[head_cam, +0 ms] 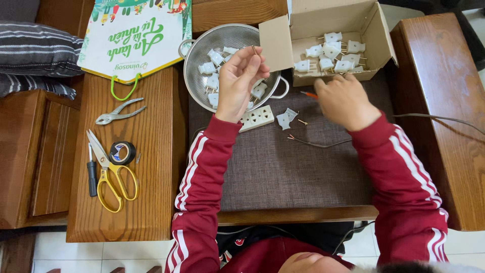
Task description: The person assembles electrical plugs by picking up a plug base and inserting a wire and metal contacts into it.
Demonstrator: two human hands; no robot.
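My left hand (241,81) is raised over the metal colander (202,48) and pinches a small thin metal prong (255,49) between its fingertips. My right hand (343,98) is closed around an orange-handled screwdriver (309,94), just below the open cardboard box (328,23). The box holds several white plug parts (333,55); more of them lie in the colander. On the brown mat (283,167) between my hands lie a white socket block (257,117), an opened white plug shell (286,119) and a thin cable (318,144) with bared ends.
On the wooden table (151,202) to the left lie pliers (118,112), yellow-handled scissors (108,174), a black-handled screwdriver (92,174) and a roll of black tape (122,152). A colourful paper bag (134,35) lies at the top left, a striped cushion (35,50) beyond it.
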